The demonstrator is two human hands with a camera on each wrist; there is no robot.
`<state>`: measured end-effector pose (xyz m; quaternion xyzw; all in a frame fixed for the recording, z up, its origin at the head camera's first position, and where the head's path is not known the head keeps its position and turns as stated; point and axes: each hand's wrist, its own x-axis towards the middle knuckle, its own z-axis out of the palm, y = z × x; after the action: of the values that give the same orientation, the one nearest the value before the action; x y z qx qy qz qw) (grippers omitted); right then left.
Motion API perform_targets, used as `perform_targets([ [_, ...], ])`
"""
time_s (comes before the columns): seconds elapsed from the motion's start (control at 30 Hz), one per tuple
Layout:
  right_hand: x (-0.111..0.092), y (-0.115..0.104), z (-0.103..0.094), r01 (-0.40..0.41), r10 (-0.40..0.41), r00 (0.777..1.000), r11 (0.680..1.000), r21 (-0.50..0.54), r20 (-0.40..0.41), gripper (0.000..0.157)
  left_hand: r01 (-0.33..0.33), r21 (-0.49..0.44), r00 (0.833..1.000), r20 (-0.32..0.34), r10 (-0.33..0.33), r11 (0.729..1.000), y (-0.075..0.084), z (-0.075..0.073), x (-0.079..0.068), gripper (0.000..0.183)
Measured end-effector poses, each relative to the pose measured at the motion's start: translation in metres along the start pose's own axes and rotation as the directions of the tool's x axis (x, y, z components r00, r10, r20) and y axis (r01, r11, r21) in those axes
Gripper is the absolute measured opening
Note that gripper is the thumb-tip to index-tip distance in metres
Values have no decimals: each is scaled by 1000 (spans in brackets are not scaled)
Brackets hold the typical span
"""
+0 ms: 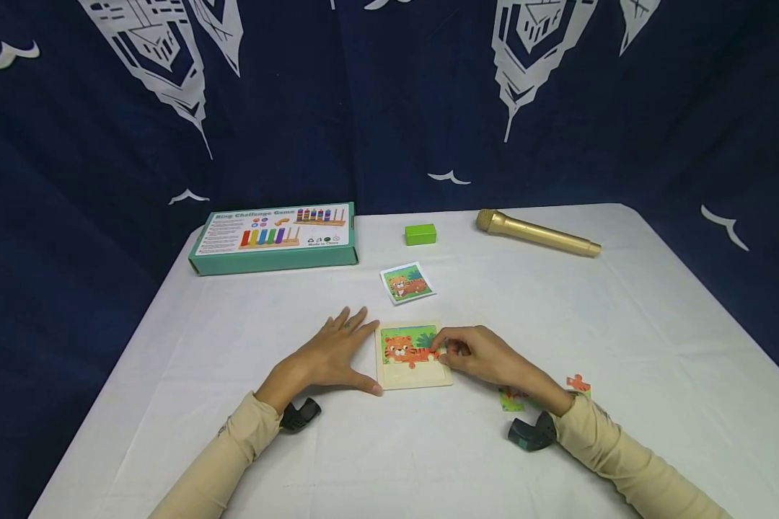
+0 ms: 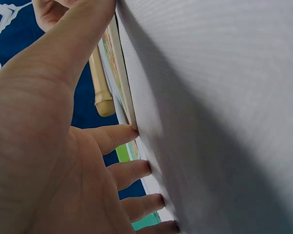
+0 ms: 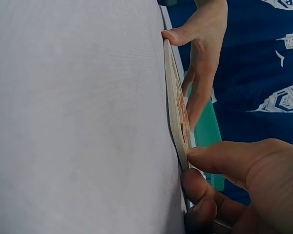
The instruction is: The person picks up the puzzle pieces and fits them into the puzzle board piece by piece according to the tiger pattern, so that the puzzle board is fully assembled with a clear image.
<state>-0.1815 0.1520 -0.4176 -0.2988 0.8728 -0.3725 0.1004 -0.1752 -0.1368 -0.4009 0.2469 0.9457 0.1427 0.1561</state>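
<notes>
A square wooden puzzle board (image 1: 415, 378) lies on the white table, the upper part of its tray filled with tiger picture pieces (image 1: 399, 347) and the lower strip bare wood. With fingers spread, my left hand (image 1: 331, 353) rests against the board's left side, thumb near the lower corner and index fingertip near the upper one. Over the board's right edge, my right hand (image 1: 487, 355) has its thumb and index finger bent together at the piece with the tiger's tail end. In the right wrist view the right thumb (image 3: 219, 157) touches the board's top, other fingers curled beside it.
Loose puzzle pieces (image 1: 512, 401) lie under and beside the right forearm, one orange piece (image 1: 578, 383) farther right. Behind the board are a tiger picture card (image 1: 407, 282), a green block (image 1: 420, 234), a game box (image 1: 273, 261) and a gold microphone (image 1: 539, 232).
</notes>
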Motion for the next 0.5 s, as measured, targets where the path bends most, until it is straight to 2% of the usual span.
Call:
perform_targets([
  [0.5,0,0,-2,-2,2,1000,999,54,0,18,5,5,1000,-7,-5,1000,1,2,1,114],
])
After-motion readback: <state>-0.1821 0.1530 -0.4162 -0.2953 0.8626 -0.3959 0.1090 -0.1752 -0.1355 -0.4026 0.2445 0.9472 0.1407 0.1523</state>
